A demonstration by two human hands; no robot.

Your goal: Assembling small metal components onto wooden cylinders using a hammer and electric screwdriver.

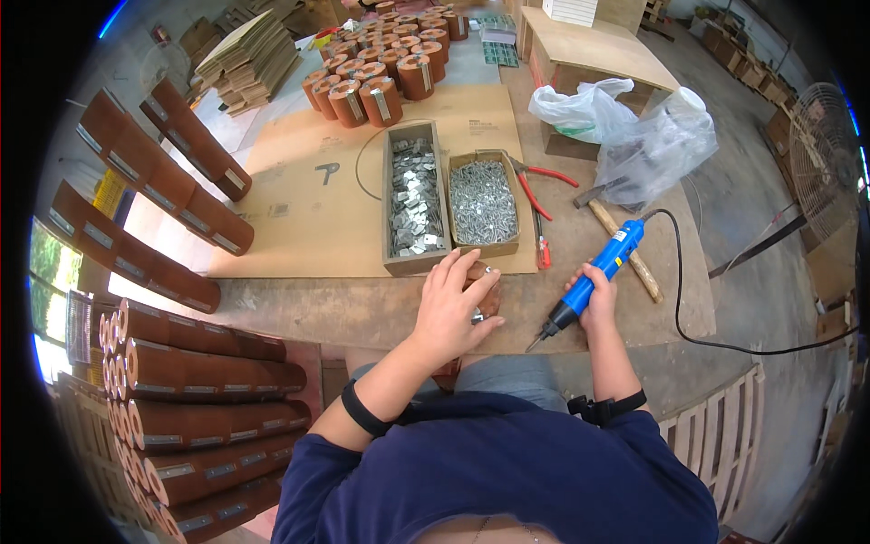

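My left hand (449,306) rests over a short reddish-brown cylinder (488,297) at the table's front edge, fingers and thumb spread around it; most of it is hidden under the palm. Small bits of shiny metal show by my fingertips. To the right, my right hand (596,299) is wrapped around a blue electric screwdriver (609,258) with a black nose, its bit slanting down and left toward the tabletop. Just beyond my left hand stand a long grey box (391,260) of small metal plates (418,195) and a cardboard box (494,248) of small metal fasteners (483,199).
Red-handled pliers (535,192), a red-handled screwdriver (544,252) and a hammer (634,254) lie right of the boxes. The black cord (681,299) trails right. Stacked brown cylinders (222,390) fill the left; more short cylinders (381,98) stand at the back. Plastic bags (666,145) sit back right.
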